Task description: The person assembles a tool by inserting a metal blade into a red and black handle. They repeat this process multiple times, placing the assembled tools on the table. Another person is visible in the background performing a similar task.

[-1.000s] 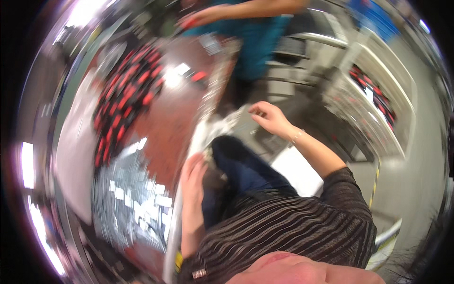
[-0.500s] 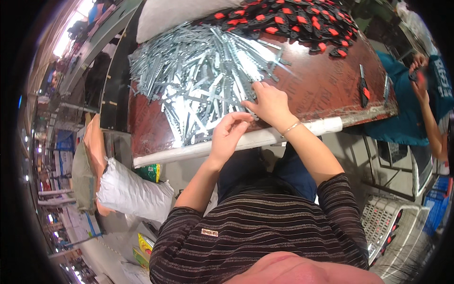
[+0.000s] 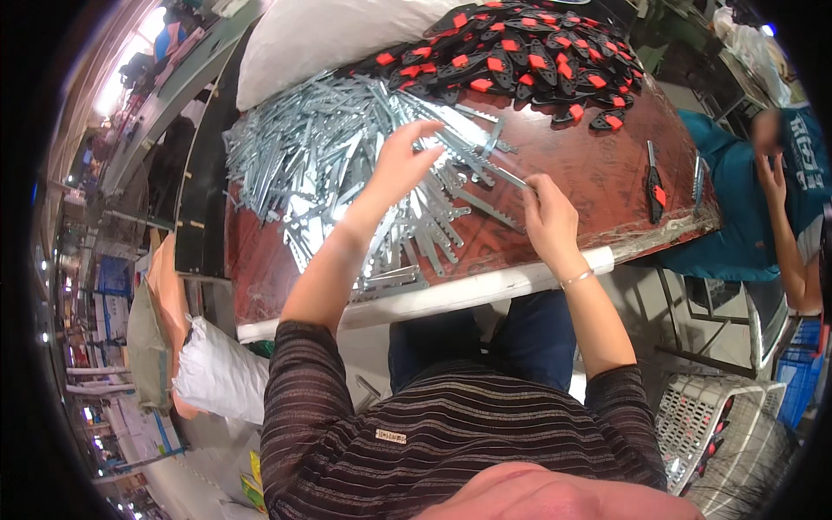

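Observation:
A heap of silvery metal strips with notched edges (image 3: 312, 147) spreads over the brown table. My right hand (image 3: 552, 218) is closed in a pinch on the near end of a notched metal strip (image 3: 507, 176) at the heap's right side; the strip's far end runs in among other strips. Over the middle of the heap is my left hand (image 3: 404, 163), its fingers curved and thumb apart, with nothing visible in it. Another notched strip (image 3: 490, 211) lies slanted on the table left of my right hand.
Black plastic parts with red-orange pieces (image 3: 537, 61) are piled at the table's back. A white sack (image 3: 338, 39) lies at the back left. One black part with a metal strip (image 3: 655, 186) rests at right. Beyond the right corner sits a person in teal (image 3: 724, 199).
My left hand has moved away from me, over the heap. My right hand has shifted right and now pinches a strip's end. Some strips have spread rightward.

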The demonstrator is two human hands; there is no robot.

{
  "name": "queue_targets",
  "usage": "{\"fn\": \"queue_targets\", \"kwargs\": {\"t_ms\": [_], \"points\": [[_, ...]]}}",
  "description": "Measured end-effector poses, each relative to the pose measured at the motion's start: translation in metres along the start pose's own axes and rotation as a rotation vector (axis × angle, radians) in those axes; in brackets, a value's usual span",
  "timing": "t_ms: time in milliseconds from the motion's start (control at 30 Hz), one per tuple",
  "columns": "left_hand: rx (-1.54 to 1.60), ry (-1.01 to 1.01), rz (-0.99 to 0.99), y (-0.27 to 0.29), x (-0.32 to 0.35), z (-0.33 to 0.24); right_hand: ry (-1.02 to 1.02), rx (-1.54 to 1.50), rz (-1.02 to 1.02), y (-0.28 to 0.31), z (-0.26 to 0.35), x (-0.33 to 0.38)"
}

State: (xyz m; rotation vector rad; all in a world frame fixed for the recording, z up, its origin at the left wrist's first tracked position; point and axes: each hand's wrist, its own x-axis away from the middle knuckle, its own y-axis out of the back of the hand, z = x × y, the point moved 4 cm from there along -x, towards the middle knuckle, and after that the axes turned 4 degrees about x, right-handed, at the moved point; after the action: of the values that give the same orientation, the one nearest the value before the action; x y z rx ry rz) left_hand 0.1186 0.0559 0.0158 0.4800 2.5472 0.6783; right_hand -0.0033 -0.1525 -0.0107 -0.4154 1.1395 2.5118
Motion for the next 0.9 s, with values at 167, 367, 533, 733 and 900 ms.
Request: {"fn": "queue_targets", "kwargs": {"t_ms": [167, 367, 533, 733, 900], "points": [[-0.239, -0.116, -0.201, -0.035, -0.113, 0.066, -0.406, -0.660, -0.025, 0.006, -0.055, 0.041], [-0.544, 0.164, -0.231, -0.071, -0.187, 0.094, -0.266, -0.773, -0.241, 0.004, -0.064, 0.046], [-0.680, 0.206, -0.164, -0.064, -0.184, 0.084, -0.295, -0.840, -0.248, 0.005, -0.066, 0.047], [1.217, 0.684, -0.120, -0.082, -0.100, 0.042, -0.309, -0.899, -0.242, 0.004, -0.070, 0.046], [1.653, 0.624, 0.011, -0.097, -0.022, -0.028, -0.290, -0.978, -0.230, 0.012, -0.059, 0.051]]}}
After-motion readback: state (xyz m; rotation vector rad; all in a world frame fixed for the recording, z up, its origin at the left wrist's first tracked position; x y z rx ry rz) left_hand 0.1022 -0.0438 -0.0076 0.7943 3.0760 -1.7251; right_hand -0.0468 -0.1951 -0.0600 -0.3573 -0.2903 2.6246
